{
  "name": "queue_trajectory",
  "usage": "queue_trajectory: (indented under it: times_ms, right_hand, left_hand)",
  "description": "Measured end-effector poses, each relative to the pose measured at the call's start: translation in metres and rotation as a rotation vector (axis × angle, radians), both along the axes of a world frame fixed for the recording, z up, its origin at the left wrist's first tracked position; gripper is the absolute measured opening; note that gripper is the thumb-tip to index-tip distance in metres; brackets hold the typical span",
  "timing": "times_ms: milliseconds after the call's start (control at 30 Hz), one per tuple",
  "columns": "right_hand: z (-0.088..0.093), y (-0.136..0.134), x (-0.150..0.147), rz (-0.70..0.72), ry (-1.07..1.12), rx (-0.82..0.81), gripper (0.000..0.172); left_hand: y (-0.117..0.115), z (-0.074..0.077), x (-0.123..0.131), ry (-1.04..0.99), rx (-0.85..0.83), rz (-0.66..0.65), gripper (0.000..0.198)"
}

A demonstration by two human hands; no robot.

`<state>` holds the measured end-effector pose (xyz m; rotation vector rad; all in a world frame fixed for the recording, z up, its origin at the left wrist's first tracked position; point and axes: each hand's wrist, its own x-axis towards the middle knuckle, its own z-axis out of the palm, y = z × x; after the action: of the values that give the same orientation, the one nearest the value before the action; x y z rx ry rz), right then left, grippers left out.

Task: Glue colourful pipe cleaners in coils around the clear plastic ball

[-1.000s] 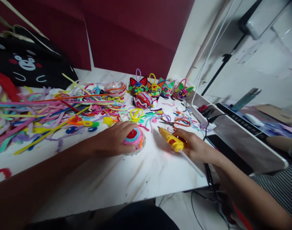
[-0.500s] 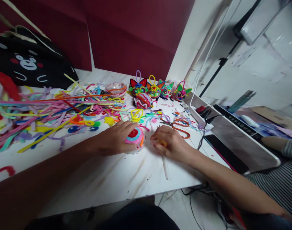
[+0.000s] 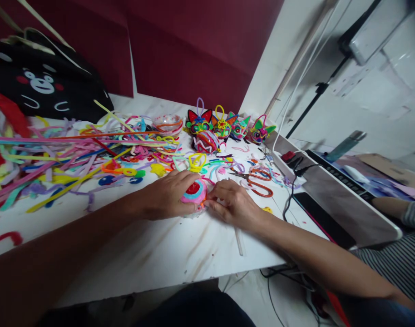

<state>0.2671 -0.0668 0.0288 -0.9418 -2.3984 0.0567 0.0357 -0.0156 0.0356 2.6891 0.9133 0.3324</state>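
Observation:
My left hand [image 3: 171, 193] is closed around a rounded craft piece [image 3: 193, 193] resting on the white table. Pipe cleaners coil over its top in a red centre, a light blue ring and pink bands; clear plastic shows low on its side. At its right edge, the thumb and fingertips of my right hand [image 3: 233, 202] pinch a short orange pipe cleaner [image 3: 203, 204] against it. Just behind my right hand lie scissors [image 3: 258, 180] with orange handles, blades partly apart. A clear stick [image 3: 240, 243] lies below that hand, its upper end hidden.
Heaped pipe cleaners [image 3: 67, 163] cover the table's left side. Behind stand a clear bowl [image 3: 167, 124] and several colourful animal-head ornaments [image 3: 200, 122]. A small yellow piece [image 3: 268, 210], a phone [image 3: 323, 218] and cables are to the right. Another person's striped sleeve [image 3: 398, 259] shows at far right.
My right hand has moved left, from beside the craft piece to its edge, and now pinches the orange pipe cleaner. The yellow piece now shows right of that hand. My left hand keeps its hold.

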Motion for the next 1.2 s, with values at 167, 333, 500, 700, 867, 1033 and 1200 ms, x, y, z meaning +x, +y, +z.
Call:
queue_trajectory:
  times_ms: [167, 333, 500, 700, 867, 1033, 1200]
  right_hand:
    - [-0.001, -0.001, -0.003, -0.038, -0.011, 0.003, 0.025]
    - [-0.002, -0.001, -0.005, -0.057, -0.032, 0.024, 0.03]
    - [-0.003, -0.002, -0.006, -0.073, -0.152, 0.128, 0.031]
    - [-0.005, -0.004, -0.007, -0.08, -0.312, 0.365, 0.036]
    - [-0.005, -0.005, -0.01, -0.102, -0.286, 0.364, 0.038]
    - [-0.003, -0.008, -0.013, -0.123, -0.212, 0.297, 0.038]
    - [-0.006, -0.01, -0.015, -0.166, -0.186, 0.264, 0.038]
  left_hand:
    - [0.001, 0.0, -0.001, 0.002, 0.0, -0.006, 0.06]
    - [0.001, 0.0, -0.001, 0.016, -0.004, -0.009, 0.061]
    - [-0.001, 0.001, -0.001, 0.017, 0.002, -0.014, 0.059]
    - [0.002, -0.003, -0.002, -0.014, 0.058, -0.034, 0.054]
    - [0.005, -0.009, -0.004, -0.034, 0.077, -0.057, 0.051]
    - [0.005, -0.009, -0.004, -0.018, 0.054, -0.046, 0.05]
    - [0.002, -0.002, -0.001, -0.005, 0.036, -0.032, 0.051]
